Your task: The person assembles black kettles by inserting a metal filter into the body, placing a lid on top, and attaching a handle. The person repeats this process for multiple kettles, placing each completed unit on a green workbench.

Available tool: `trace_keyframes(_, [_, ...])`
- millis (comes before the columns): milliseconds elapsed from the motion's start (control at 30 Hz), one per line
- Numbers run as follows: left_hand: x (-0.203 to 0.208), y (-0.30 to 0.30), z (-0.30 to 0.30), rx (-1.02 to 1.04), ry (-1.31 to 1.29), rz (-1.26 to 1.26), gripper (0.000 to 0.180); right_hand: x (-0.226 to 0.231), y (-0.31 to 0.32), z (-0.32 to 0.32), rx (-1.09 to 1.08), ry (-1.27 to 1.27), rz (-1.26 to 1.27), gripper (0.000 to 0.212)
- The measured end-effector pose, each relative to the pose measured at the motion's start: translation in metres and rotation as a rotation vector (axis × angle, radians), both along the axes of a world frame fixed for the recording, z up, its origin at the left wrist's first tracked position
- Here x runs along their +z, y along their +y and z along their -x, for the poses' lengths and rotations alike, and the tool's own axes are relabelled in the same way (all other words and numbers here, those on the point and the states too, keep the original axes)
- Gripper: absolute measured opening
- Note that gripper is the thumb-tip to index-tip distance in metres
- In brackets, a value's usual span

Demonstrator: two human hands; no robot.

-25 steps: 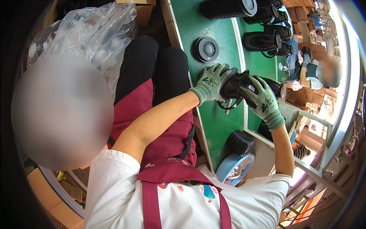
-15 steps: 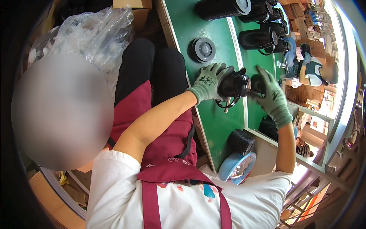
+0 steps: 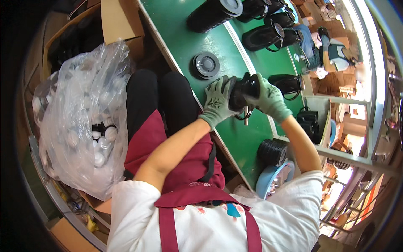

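Note:
A glossy black jug [image 3: 240, 93] with a side handle is between my two gloved hands above the green worktable. My left hand [image 3: 219, 100], in a grey-green glove, wraps round the jug's body on its left side. My right hand [image 3: 268, 95], gloved alike, closes over the jug's other end, and its palm hides most of that end. Below the jug a small metallic rod [image 3: 246, 115] shows by the handle. Just beyond my left hand, a short stack of round dark grey discs [image 3: 206, 65] lies on the table.
Several black jugs [image 3: 262, 37] stand across the table, with another jug [image 3: 285, 84] beyond my right hand. A tall black ribbed stack [image 3: 210, 17] is at the far edge. Black rings [image 3: 272, 152] and a blue basin [image 3: 262, 182] sit at right. A plastic bag [image 3: 84, 122] of white parts bulges at left.
My right hand, apart from the jug and blurred before, has come left onto the jug's end. The view has shifted, showing more of the plastic bag. My left hand keeps its hold.

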State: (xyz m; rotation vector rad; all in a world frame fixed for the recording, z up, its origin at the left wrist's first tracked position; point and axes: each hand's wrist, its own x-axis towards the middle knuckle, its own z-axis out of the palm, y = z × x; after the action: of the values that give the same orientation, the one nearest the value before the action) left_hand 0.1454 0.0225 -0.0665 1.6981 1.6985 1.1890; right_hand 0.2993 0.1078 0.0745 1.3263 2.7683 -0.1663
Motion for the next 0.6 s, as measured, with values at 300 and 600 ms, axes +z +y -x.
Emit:
trace_keyframes(300, [0.006,0.002,0.024,-0.149,0.024,0.100,0.126,0.023,-0.016,0.014,0.168,-0.177,-0.042,0.098])
trace_keyframes(600, [0.012,0.040,0.038,-0.447,-0.086,-0.096,0.115,0.002,-0.016,0.010,0.174,-0.092,-0.189,0.091])
